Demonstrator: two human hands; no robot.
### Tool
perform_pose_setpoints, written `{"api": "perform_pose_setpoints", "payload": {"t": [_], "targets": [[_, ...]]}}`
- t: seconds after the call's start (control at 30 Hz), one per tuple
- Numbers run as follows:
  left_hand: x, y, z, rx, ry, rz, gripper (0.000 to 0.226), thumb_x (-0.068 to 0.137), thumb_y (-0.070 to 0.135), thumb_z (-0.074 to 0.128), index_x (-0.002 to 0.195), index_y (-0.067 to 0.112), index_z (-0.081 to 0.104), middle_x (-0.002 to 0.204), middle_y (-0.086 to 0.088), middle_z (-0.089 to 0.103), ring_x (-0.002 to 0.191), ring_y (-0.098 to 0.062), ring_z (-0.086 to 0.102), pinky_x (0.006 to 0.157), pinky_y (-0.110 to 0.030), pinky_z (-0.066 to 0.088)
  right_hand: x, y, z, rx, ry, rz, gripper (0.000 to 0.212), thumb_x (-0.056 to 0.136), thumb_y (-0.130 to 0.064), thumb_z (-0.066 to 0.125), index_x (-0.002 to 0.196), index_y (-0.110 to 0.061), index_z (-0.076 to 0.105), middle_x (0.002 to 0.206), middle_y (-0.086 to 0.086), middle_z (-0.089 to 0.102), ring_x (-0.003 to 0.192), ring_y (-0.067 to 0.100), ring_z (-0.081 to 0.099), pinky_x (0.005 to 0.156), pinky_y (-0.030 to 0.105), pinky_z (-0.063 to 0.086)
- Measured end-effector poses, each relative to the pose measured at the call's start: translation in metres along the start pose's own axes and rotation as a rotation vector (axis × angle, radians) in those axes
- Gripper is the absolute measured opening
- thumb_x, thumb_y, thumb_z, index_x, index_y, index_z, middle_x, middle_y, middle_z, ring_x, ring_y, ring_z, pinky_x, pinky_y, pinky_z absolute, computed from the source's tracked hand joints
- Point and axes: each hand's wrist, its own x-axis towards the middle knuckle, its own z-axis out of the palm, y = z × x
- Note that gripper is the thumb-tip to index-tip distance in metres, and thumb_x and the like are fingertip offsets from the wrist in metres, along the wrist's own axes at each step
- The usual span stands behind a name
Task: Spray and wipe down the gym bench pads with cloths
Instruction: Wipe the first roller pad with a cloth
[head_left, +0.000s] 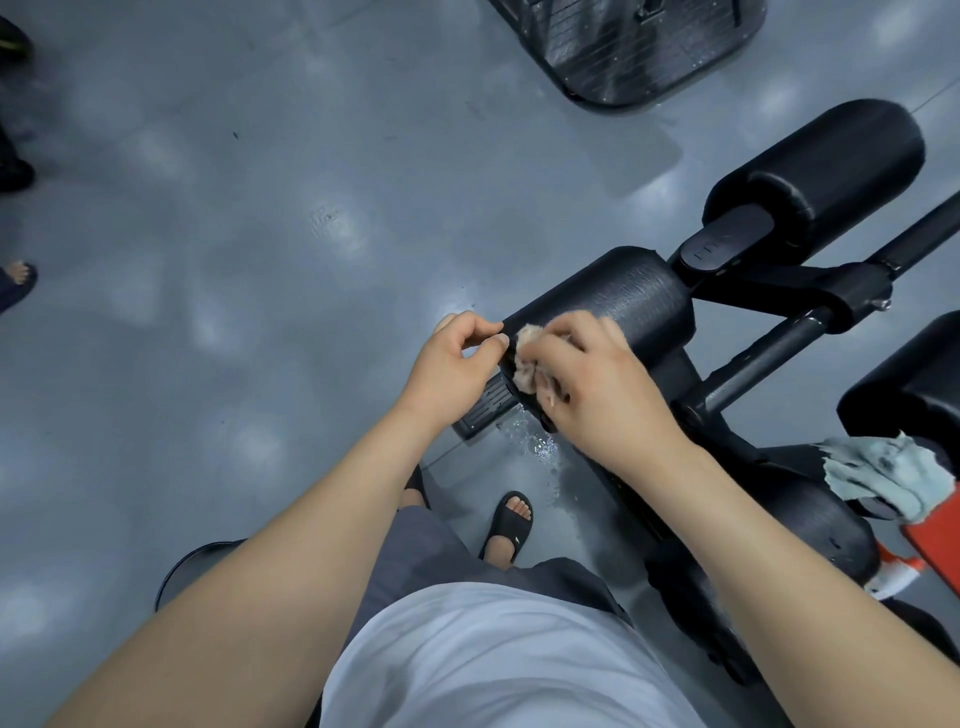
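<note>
Below, a person's sandalled foot (511, 525) stands just short of a black roller pad (613, 306). Their right hand (602, 384) clutches a crumpled pinkish cloth (527, 358) against the pad's near end. Their left hand (457, 358) curls close beside the cloth, its grip unclear. A pale blue cloth (883, 473) lies right of the pad, and a second roller pad (821, 171) sits beyond it.

Cool, dim light from overhead leaves soft pale reflections on the glossy floor (260, 234) left of the left hand (452, 364). The black roller pad (613, 301) beyond the right hand (608, 384) loses detail. Wide-angle bending stretches the edges.
</note>
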Motion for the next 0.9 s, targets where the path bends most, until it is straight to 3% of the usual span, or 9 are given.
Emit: {"api": "perform_pose_setpoints", "payload": {"t": [0.13,0.27,0.4,0.57,0.77,0.9], "targets": [[-0.002,0.001,-0.002,-0.001,-0.013,-0.002,0.006,0.097,0.025,0.065,0.098,0.024,0.07,0.111,0.009,0.059,0.089,0.01,0.058,0.086,-0.003,0.04,0.02,0.01,-0.009,-0.037,0.103,0.164,0.03,0.084,-0.008,0.063,0.111,-0.02,0.067,0.114,0.003,0.054,0.101,0.03,0.049,0.074,0.044,0.053],[-0.001,0.001,-0.003,-0.001,-0.012,-0.001,0.005,0.097,0.024,0.065,0.098,0.025,0.07,0.11,0.008,0.06,0.088,0.013,0.058,0.084,-0.001,0.038,0.002,-0.001,-0.006,-0.022,0.031,0.055,0.025,0.082,-0.011,0.06,0.105,-0.019,0.065,0.111,0.001,0.051,0.098,0.028,0.048,0.071,0.044,0.052],[0.0,0.001,-0.002,-0.008,-0.006,0.007,0.011,0.097,0.021,0.063,0.092,0.029,0.068,0.105,0.011,0.058,0.085,0.008,0.058,0.089,-0.013,0.043,0.0,-0.001,0.0,-0.019,-0.012,-0.01,0.022,0.086,-0.015,0.06,0.106,-0.024,0.065,0.111,-0.003,0.051,0.097,0.026,0.047,0.069,0.045,0.053],[-0.001,0.001,-0.003,-0.021,-0.023,0.003,0.021,0.099,0.016,0.057,0.089,0.031,0.067,0.109,0.01,0.06,0.093,-0.006,0.061,0.098,-0.029,0.049,0.025,0.013,-0.01,-0.125,0.131,0.23,0.026,0.089,-0.019,0.063,0.114,-0.025,0.066,0.111,0.003,0.052,0.1,0.032,0.048,0.072,0.045,0.054],[-0.002,0.004,-0.002,-0.018,-0.008,0.018,0.039,0.094,0.0,0.051,0.088,0.037,0.064,0.104,0.011,0.056,0.09,-0.005,0.059,0.089,-0.02,0.046,0.001,-0.01,-0.001,-0.119,0.01,0.068,0.021,0.087,-0.019,0.061,0.107,-0.025,0.061,0.108,-0.001,0.046,0.094,0.026,0.046,0.059,0.041,0.052],[-0.008,0.008,-0.003,0.011,-0.016,0.033,0.044,0.092,-0.006,0.045,0.089,0.033,0.064,0.106,0.011,0.055,0.082,-0.008,0.054,0.069,-0.013,0.042,0.029,0.009,-0.008,-0.175,0.08,0.127,0.022,0.089,-0.021,0.058,0.11,-0.025,0.065,0.11,0.003,0.051,0.098,0.031,0.049,0.063,0.043,0.053]]}}
